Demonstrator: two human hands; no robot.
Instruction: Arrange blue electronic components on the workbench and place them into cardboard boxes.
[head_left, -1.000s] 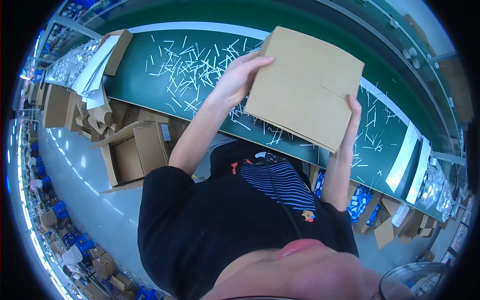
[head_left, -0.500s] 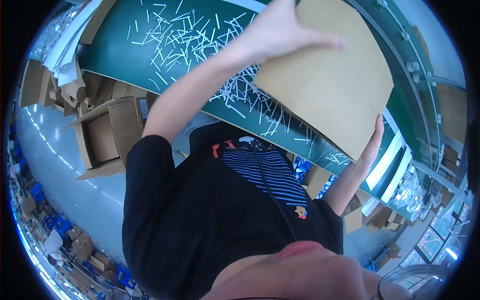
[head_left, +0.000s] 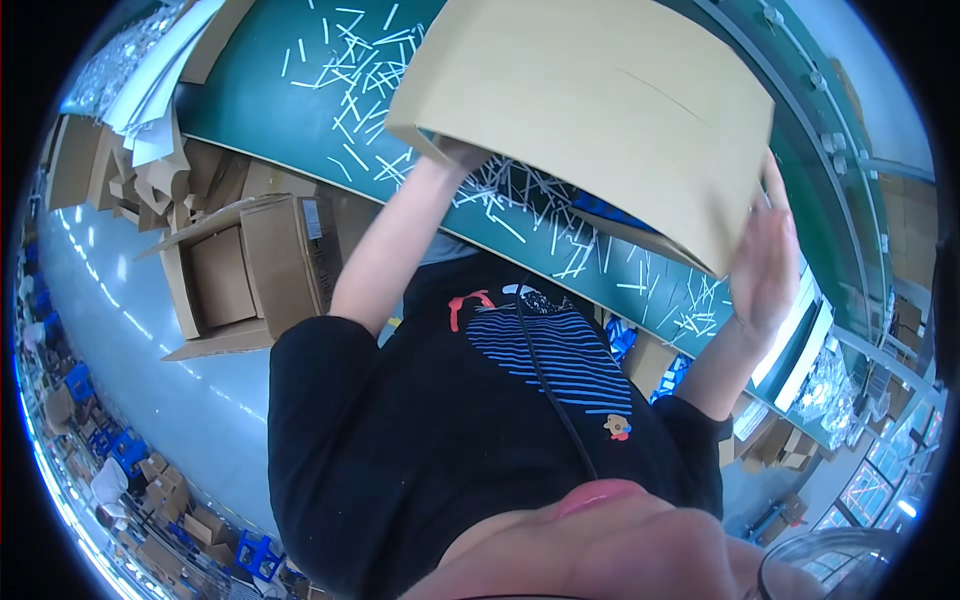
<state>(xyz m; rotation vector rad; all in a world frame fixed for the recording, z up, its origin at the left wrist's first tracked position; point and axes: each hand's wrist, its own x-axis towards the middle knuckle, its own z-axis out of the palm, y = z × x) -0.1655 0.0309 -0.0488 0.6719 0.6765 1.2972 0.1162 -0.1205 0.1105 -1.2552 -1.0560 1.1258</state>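
Observation:
A large tan cardboard box is tilted over the table, its broad plain side facing up. At the box's left lower edge is my left hand, tucked beneath the cardboard so that its fingers are hidden. My right hand is against the box's right edge, fingers stretched out and lying along it, slightly blurred. Under the near edge a dark opening shows something blue, too little of it visible to name. Many thin white strips lie scattered on the green table around and below the box.
On the floor at left stands an open brown carton, beside a heap of cardboard scraps. White sheets lie at the table's left end. Clear plastic wrap is at the right end. A metal rail runs along the far side.
The box has swung left and its broad side has turned more toward me. My left hand has come down from above it to underneath its left edge. My right hand has shifted right.

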